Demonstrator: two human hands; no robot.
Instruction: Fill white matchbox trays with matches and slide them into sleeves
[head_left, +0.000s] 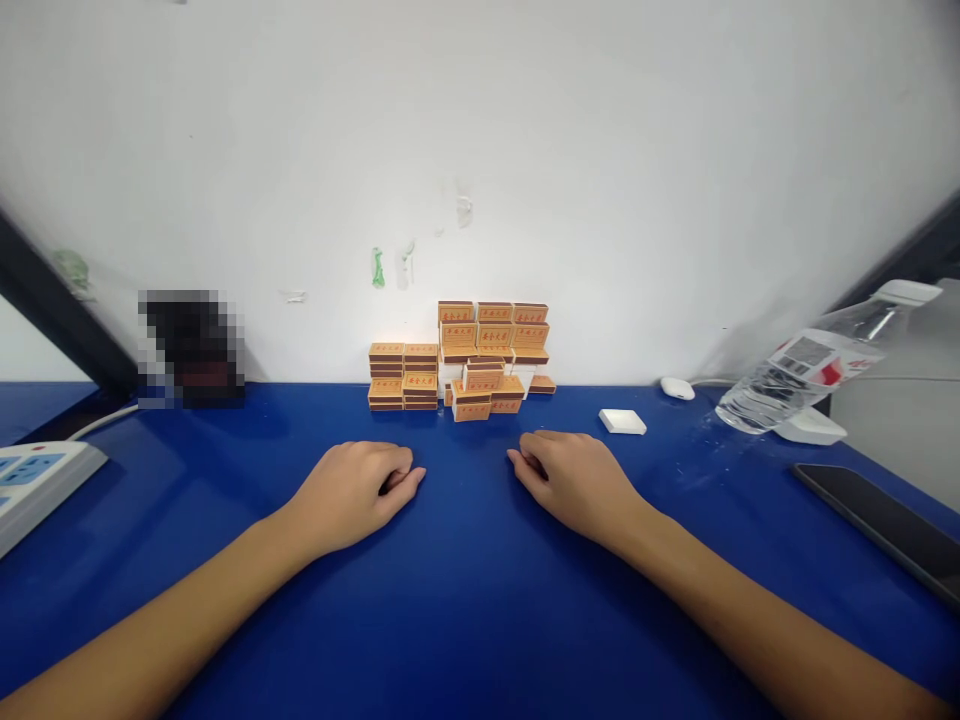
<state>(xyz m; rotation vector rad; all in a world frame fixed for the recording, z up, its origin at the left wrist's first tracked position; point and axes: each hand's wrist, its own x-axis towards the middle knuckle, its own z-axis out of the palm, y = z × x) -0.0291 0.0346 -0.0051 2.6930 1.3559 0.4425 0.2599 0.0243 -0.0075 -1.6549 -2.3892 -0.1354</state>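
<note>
Just beyond the curled fingers (398,461) stand stacked matchboxes (495,337).

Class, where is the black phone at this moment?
In the head view, the black phone lies on the blue table at the far right, nearer the camera than the clear plastic bottle.

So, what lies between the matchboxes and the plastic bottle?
In the head view: a white block, a rounded white object and part of a thin cable.
</note>
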